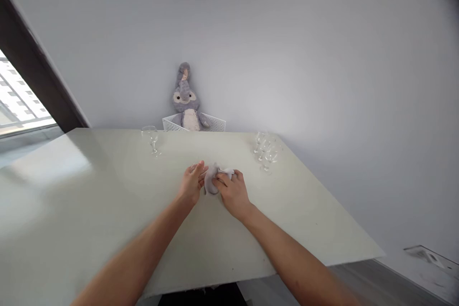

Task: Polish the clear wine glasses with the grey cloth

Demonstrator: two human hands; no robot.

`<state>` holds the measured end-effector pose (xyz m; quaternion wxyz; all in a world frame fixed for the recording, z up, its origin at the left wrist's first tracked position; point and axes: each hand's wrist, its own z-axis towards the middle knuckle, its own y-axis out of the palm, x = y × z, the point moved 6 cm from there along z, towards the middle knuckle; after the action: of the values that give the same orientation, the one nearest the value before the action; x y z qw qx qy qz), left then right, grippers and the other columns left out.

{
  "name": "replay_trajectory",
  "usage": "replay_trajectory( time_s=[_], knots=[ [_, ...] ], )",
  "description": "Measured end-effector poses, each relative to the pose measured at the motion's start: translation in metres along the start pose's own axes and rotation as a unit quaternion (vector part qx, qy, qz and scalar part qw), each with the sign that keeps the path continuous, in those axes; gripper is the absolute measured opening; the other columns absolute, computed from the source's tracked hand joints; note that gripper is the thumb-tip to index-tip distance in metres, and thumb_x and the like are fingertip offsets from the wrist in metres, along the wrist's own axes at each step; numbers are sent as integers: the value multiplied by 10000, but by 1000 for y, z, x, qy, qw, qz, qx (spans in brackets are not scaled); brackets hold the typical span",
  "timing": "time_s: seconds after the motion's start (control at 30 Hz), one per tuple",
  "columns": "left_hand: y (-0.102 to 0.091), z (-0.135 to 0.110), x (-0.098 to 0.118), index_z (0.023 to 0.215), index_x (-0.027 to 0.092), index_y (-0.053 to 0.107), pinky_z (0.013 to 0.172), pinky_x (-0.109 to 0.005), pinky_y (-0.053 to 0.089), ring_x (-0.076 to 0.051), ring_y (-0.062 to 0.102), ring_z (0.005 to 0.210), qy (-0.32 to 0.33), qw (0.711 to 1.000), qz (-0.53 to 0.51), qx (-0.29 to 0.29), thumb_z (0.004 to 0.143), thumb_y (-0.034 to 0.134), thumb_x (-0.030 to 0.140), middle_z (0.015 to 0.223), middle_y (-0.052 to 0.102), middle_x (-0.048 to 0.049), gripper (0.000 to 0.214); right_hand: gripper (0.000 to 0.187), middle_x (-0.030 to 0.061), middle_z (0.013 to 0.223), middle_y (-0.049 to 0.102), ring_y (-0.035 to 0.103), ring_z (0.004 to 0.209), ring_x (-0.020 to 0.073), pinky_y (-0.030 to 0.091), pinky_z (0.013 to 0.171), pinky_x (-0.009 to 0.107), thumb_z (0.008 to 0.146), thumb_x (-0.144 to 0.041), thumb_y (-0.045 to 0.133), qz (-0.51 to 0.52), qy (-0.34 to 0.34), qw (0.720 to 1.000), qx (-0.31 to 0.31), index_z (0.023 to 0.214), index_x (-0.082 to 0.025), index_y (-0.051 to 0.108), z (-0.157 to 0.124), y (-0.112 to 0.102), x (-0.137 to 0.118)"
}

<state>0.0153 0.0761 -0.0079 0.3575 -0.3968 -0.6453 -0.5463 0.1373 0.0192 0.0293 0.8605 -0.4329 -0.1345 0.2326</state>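
My right hand [234, 195] is closed on a light grey cloth [212, 182], bunched up over the middle of the table. Just left of it, my left hand [192, 184] has its thumb up and its fingers curled around a clear wine glass [203, 170]. Only a faint edge of that glass shows; the cloth and fingers hide the rest. Farther back on the left, a stemmed glass [153, 141] stands upright. Several similar wine glasses [266, 150] are grouped at the back right of the table.
Both hands are above a pale, glossy table [201, 248]. Behind its far edge, a grey plush toy [185, 100] sits in a white perforated basket [217, 124] against the wall. A window with a dark frame [39, 57] is at the left.
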Motion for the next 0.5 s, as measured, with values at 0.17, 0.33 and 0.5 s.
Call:
replay_trajectory(
  time_s=[0.17,0.33,0.5],
  knots=[
    [-8,1,22,928,183,441,657,-278,506,-155,618,794,84,994,-30,62,661,687,387,951,587,-78,416,269,46,866,627,480,886,219,193,977,461,803,-74,443,10,-65,998,-17,905,-232,635,-2,5,-14],
    [-28,5,48,995,216,394,792,-342,485,-160,604,886,202,970,-46,124,702,647,392,1003,568,-70,425,293,39,1024,627,481,917,218,228,959,456,809,-290,520,111,-137,982,-68,1098,-265,566,-9,6,-31],
    [-27,-8,59,1098,232,369,884,-357,431,-169,554,1001,320,940,42,110,706,659,332,1128,534,-107,498,368,82,1115,573,485,952,201,350,819,345,859,-398,439,163,-62,985,17,1180,-231,505,-6,-13,-18]
  ],
)
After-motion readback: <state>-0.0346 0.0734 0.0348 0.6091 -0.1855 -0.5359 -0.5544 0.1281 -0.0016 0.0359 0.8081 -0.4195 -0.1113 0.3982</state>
